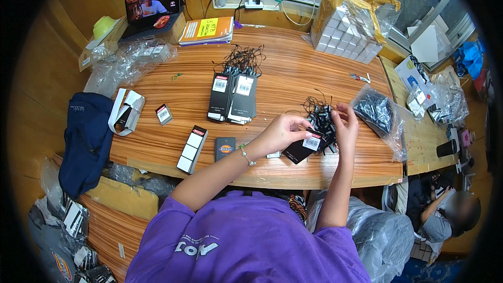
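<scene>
My left hand (283,133) reaches across the table and pinches a black hang tag (297,152) with a white barcode sticker near its top. Close beside it, my right hand (345,128) has thumb and fingers drawn together at a loose pile of black tag strings (318,109); what they grip is too small to make out. Left of my hands lie a dark grey tag (225,148) and a stack of rectangular tags with white stickers (192,149). Farther back are two stacks of black hang tags (219,98), their strings bunched at the top.
A clear bag of black strings (378,110) lies right of my hands. Snips (359,77) and wrapped white boxes (346,31) are behind it. At the left are a roll of white labels (127,112) and a navy cloth (85,136). Another person (443,215) sits at lower right.
</scene>
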